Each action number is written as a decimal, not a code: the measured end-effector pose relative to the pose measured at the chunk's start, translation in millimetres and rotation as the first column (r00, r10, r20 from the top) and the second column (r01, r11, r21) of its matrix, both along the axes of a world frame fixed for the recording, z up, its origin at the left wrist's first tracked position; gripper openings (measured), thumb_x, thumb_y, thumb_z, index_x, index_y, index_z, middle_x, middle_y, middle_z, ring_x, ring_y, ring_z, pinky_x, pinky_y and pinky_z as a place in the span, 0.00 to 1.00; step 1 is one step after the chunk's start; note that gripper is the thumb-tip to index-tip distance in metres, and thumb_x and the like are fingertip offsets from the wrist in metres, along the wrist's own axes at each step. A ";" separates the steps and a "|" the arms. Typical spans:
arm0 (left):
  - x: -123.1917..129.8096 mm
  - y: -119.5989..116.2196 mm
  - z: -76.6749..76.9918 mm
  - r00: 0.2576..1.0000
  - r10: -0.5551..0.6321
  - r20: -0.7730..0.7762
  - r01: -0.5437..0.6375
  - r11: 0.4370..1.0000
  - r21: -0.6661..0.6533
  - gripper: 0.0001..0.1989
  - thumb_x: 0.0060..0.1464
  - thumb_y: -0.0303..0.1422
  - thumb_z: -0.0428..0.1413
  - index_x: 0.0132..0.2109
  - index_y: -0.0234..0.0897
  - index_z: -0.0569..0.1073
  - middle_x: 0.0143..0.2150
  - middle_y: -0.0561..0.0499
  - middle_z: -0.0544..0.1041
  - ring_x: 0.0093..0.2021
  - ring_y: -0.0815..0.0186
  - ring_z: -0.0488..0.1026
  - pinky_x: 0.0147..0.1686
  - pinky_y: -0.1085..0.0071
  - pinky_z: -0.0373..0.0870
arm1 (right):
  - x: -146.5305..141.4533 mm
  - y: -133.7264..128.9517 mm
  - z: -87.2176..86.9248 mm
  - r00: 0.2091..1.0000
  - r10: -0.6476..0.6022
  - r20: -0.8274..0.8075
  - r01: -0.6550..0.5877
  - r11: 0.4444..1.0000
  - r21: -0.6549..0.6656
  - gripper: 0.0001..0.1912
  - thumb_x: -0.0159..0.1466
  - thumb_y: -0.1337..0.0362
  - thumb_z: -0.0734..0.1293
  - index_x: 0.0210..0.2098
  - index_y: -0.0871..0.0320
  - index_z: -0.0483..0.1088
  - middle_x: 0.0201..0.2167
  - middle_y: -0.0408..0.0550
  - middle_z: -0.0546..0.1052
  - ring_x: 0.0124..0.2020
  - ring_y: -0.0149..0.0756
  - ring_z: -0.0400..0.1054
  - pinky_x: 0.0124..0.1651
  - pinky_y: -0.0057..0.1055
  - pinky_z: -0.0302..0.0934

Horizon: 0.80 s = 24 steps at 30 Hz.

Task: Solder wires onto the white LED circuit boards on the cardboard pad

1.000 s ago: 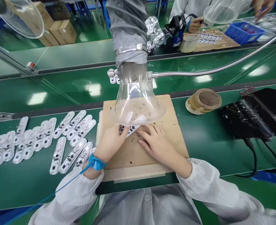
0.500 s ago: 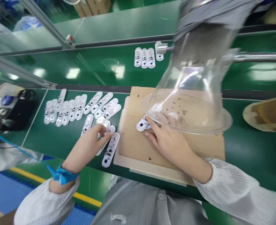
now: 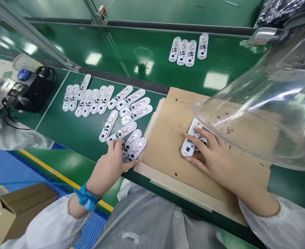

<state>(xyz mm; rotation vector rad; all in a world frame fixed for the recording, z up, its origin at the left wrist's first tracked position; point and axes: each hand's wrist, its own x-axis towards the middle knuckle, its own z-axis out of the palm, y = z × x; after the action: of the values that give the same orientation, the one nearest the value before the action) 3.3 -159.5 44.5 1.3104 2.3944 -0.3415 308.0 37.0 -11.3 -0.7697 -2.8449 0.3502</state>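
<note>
"What was the setting?"
"A green table [image 3: 69,133], a cardboard sheet [image 3: 165,141] at right, a clear hood [image 3: 253,114] far right."

"And the circuit boards?"
"One white board [image 3: 189,143] lay on the cardboard, under the right hand [image 3: 218,159]; others [image 3: 136,115] lay left, two by the left hand [image 3: 109,167]."

"The hands?"
"Left: thumb and fingers apart around those two. Right: fingers touching its board; I couldn't tell whether gripping."

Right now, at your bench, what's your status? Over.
Left grip: at the nearest loose strips, hold unclear. Right grip: fingers on a white strip over the cardboard. Clear hood close by that hand.
</note>
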 end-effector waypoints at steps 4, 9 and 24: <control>0.1 7.4 12.1 0.999 -0.039 0.005 0.040 0.998 -0.057 0.27 0.67 0.50 0.62 0.58 0.33 0.65 0.57 0.38 0.72 0.34 0.56 0.79 0.27 0.64 0.66 | 3.9 -8.3 3.7 0.996 -0.091 0.006 0.091 0.995 0.042 0.32 0.78 0.44 0.62 0.73 0.53 0.65 0.72 0.65 0.65 0.71 0.71 0.63 0.67 0.67 0.63; 2.6 16.5 22.0 0.996 -0.007 0.093 0.019 0.992 -0.127 0.27 0.68 0.48 0.60 0.61 0.34 0.62 0.44 0.43 0.80 0.35 0.50 0.81 0.29 0.64 0.64 | -38.1 -18.9 12.7 0.966 -0.253 0.049 0.246 0.962 0.118 0.31 0.78 0.46 0.63 0.71 0.61 0.68 0.67 0.70 0.69 0.66 0.74 0.65 0.64 0.70 0.63; 41.6 89.7 10.3 0.955 -0.099 0.281 0.063 0.989 0.135 0.30 0.61 0.53 0.63 0.58 0.37 0.67 0.42 0.42 0.82 0.40 0.45 0.83 0.34 0.63 0.69 | 25.6 -20.0 2.6 0.993 0.114 -0.026 -0.114 0.994 -0.003 0.22 0.79 0.51 0.63 0.65 0.55 0.73 0.60 0.63 0.76 0.61 0.60 0.72 0.57 0.55 0.72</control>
<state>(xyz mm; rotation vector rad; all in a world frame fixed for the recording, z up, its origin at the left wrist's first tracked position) 44.9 -69.8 54.9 1.4085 2.1507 -0.0188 333.6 17.0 -8.7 -0.6007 -2.8714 0.3797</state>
